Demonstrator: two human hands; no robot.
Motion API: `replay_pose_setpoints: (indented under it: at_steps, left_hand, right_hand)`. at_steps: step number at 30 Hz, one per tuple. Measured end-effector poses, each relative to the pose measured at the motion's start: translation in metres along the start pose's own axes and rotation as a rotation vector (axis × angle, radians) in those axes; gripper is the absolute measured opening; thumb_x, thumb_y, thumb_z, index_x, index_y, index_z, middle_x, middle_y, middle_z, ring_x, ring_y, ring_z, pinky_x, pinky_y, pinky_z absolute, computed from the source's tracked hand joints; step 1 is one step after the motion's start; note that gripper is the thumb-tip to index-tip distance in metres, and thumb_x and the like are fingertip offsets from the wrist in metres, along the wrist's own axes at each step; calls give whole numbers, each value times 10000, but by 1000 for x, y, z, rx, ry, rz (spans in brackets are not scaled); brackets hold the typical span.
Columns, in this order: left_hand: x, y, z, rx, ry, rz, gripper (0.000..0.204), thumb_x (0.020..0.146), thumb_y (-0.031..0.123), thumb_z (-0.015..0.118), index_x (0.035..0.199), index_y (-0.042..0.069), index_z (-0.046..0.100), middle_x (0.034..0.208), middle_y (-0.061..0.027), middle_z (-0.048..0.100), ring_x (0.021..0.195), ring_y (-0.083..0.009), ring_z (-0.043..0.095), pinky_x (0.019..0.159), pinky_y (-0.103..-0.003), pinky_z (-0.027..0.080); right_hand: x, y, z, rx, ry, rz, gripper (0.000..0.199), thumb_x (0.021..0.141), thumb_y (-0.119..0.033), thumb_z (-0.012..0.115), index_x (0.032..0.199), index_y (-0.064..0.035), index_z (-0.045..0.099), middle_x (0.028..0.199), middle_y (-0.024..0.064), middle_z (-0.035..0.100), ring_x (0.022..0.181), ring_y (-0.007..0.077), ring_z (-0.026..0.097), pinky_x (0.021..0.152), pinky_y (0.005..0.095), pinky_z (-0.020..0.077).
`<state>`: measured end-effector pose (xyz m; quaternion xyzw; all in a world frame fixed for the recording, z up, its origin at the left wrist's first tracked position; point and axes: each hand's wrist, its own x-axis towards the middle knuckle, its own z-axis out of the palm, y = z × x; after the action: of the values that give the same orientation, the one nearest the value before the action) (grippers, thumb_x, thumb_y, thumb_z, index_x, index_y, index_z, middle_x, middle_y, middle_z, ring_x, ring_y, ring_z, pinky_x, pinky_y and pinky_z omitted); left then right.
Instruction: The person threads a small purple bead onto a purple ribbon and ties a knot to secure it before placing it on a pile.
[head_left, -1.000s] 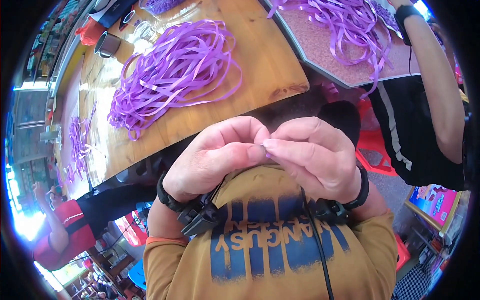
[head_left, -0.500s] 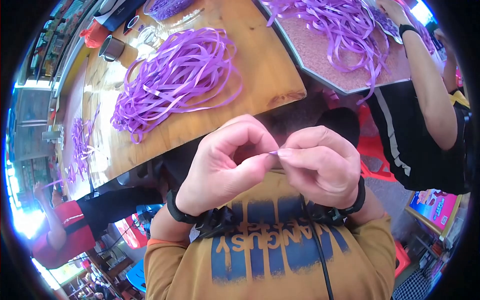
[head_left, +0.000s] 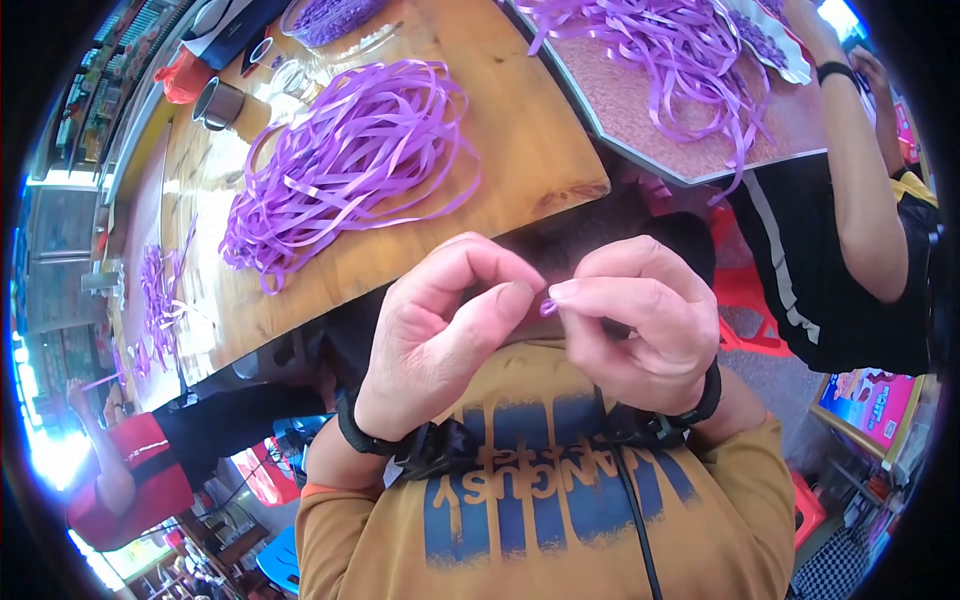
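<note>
Seen from above, a person in an orange shirt w/ blue lettering (head_left: 545, 490) works a small purple ribbon loop (head_left: 547, 306) close to the chest, just below the near edge of the wooden tabletop (head_left: 500, 150). The left hand (head_left: 440, 335) is curled, thumb and forefinger nearly closed, its thumb tip right beside the loop; whether it actually touches the piece can't be told. The right hand (head_left: 640, 325) is closed narrow, fingertips pinching the loop, which pokes out toward the left hand. Both wrists carry black straps, w/ a black cable running down the shirt front. On the tabletop, up and left of the hands, lies a big loose heap of purple ribbon strips (head_left: 345, 165), well apart from the loop. Beyond that heap, at the tabletop's far-left corner, stands a metal cup (head_left: 218, 102) near a clear bowl of purple pieces (head_left: 330, 15). A smaller scatter of purple ribbon (head_left: 155, 295) sits at the tabletop's left side. To the right of the tabletop, butted against it, a speckled reddish table (head_left: 650, 110) carries a second ribbon pile (head_left: 660, 45). A second person in a black top (head_left: 810, 270) stands at that table's right, bare arm (head_left: 865, 190) reaching over it. A third person in red (head_left: 140, 475) is at lower left, below the tabletop.
</note>
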<state>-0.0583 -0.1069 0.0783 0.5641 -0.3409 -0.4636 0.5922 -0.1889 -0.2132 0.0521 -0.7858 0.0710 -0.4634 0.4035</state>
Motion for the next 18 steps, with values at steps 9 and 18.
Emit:
replay_pose_setpoints:
  at_steps: [9,18]
  left_hand:
    - [1,2,-4,204,-60,22,40,758,-12,552,790,-21,575,817,-45,519,764,-101,480,691,-218,379]
    - [3,-4,-8,378,-27,210,41,692,-37,539,718,-6,531,755,-59,507,725,-151,464,721,-258,370]
  right_hand:
    - [-2,0,1,32,-31,14,284,624,135,613,847,-41,598,750,73,556,617,135,544,499,221,426]
    - [0,4,3,68,-47,30,236,625,93,673,816,-25,601,697,66,572,588,151,561,486,226,428]
